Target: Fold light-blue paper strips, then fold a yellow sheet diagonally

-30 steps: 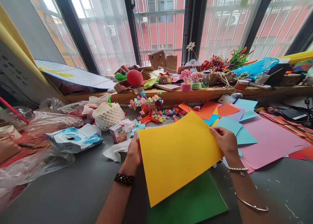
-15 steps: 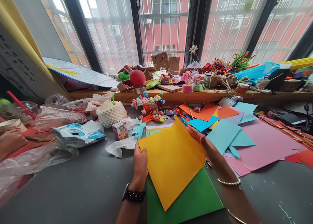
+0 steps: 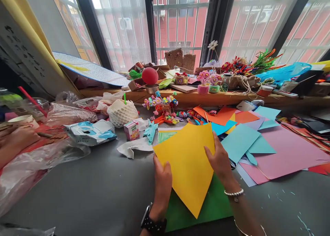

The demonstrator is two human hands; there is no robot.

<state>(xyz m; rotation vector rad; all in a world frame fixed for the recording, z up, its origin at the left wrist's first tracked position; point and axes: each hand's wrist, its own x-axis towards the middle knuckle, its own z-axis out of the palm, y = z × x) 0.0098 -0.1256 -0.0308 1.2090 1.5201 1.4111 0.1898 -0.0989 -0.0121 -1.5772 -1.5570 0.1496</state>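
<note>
A square sheet of yellow paper (image 3: 189,164) is held up by its sides, one corner pointing down toward me. My left hand (image 3: 163,181) grips its left edge, thumb on the front and the fingers mostly hidden behind. At the right edge my right hand (image 3: 220,158) has its thumb lifted off the front, with its fingers along and behind the border. Beneath the yellow sheet lies green paper (image 3: 219,203) on the dark grey table. Blue paper pieces (image 3: 241,142) lie just right of my right hand.
Large pink paper (image 3: 294,150) and orange sheets (image 3: 219,116) spread to the right. A wet wipe pack (image 3: 91,133), small box (image 3: 132,130) and netted fruit (image 3: 122,113) stand left. Another person's hand (image 3: 22,139) is at the far left. Craft flowers (image 3: 203,78) line the sill.
The yellow sheet has turned and come more upright, its lower corner swinging right. My right hand has shifted from flat against the edge to beside it with thumb raised. The view has shifted left.
</note>
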